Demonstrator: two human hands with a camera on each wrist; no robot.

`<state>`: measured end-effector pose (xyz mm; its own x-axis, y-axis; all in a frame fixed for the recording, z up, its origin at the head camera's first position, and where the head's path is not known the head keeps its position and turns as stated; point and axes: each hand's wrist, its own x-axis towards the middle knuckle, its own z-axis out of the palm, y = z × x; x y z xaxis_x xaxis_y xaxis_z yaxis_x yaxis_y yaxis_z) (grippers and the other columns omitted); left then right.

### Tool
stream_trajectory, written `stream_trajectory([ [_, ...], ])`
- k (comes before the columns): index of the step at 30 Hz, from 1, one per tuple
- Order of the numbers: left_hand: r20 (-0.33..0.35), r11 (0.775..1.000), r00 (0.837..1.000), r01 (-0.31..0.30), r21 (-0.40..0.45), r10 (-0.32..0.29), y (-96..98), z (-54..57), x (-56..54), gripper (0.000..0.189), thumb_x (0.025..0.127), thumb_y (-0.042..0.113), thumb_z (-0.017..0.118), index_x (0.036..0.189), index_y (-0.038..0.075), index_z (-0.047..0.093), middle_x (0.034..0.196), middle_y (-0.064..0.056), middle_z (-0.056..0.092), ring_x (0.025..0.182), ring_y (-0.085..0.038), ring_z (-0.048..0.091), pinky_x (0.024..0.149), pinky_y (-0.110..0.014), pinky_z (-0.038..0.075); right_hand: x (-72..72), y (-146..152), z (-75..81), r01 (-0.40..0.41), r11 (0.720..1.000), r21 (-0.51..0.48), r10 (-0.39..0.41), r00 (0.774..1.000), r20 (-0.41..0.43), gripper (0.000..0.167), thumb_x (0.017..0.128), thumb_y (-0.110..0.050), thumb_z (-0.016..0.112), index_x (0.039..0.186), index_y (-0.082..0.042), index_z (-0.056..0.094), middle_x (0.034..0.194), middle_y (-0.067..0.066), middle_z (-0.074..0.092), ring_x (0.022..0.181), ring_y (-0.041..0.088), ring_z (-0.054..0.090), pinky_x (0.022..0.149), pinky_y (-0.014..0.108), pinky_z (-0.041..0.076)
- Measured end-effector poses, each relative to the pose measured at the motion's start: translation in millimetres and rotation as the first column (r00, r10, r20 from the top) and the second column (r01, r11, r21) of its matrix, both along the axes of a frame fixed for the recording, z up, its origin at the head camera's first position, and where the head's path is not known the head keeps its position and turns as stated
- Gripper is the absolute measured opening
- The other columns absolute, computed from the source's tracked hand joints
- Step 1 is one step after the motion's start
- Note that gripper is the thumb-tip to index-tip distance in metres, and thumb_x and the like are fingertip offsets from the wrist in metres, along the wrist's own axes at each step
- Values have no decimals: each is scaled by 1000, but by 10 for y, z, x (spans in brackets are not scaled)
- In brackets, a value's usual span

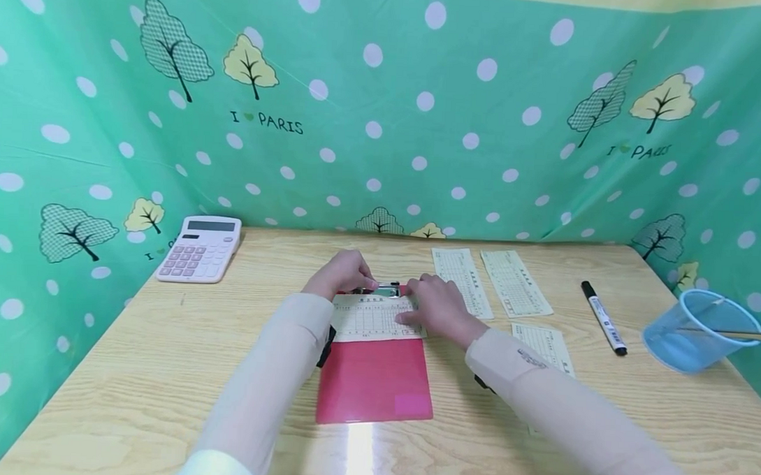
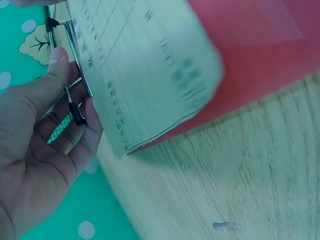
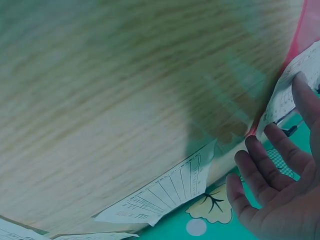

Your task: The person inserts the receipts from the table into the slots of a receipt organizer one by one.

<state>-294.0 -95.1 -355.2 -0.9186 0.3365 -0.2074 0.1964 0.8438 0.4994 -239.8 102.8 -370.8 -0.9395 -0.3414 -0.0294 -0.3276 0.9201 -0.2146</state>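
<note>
A red clipboard (image 1: 375,380) lies on the table in front of me, with a printed paper slip (image 1: 368,319) across its top part. At its top edge my left hand (image 1: 346,273) grips the wire clip (image 1: 388,289). In the left wrist view the thumb (image 2: 58,62) lies on the clip's wire lever and the other fingers are behind it. My right hand (image 1: 439,306) is at the clipboard's top right corner. Its thumb (image 3: 303,92) rests on the slip, while its other fingers are spread, loosely bent, beside the corner.
Two paper slips (image 1: 461,282) lie right of the clipboard at the back, and another slip (image 1: 543,344) is partly under my right forearm. Farther right are a black-and-white marker (image 1: 604,319) and a blue cup (image 1: 685,339) with a stick. A calculator (image 1: 199,251) stands back left.
</note>
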Motion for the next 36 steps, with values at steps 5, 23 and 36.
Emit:
stream_trajectory([
  [5,-5,1000,1000,15,17,-15,12,-4,-9,16,94,20,76,96,5,82,88,-6,75,58,-10,49,62,-26,45,-35,-18,16,33,999,18,-33,999,11,52,82,-48,83,120,-14,71,101,3,64,93,21,58,88,47,44],
  [23,-18,1000,1000,18,0,-18,21,34,13,15,93,20,77,96,5,81,95,-6,76,77,-15,57,71,-29,50,-44,-46,23,71,997,-31,-70,997,46,57,82,-44,85,123,-13,62,99,3,60,97,24,59,94,48,43],
  [36,-14,1000,1000,22,8,-22,-5,7,-7,14,92,18,78,94,5,81,83,-4,74,64,-10,48,63,-24,42,-127,-71,-7,132,991,-8,-130,988,81,68,80,-50,84,131,-11,61,113,6,65,106,26,60,97,49,40],
])
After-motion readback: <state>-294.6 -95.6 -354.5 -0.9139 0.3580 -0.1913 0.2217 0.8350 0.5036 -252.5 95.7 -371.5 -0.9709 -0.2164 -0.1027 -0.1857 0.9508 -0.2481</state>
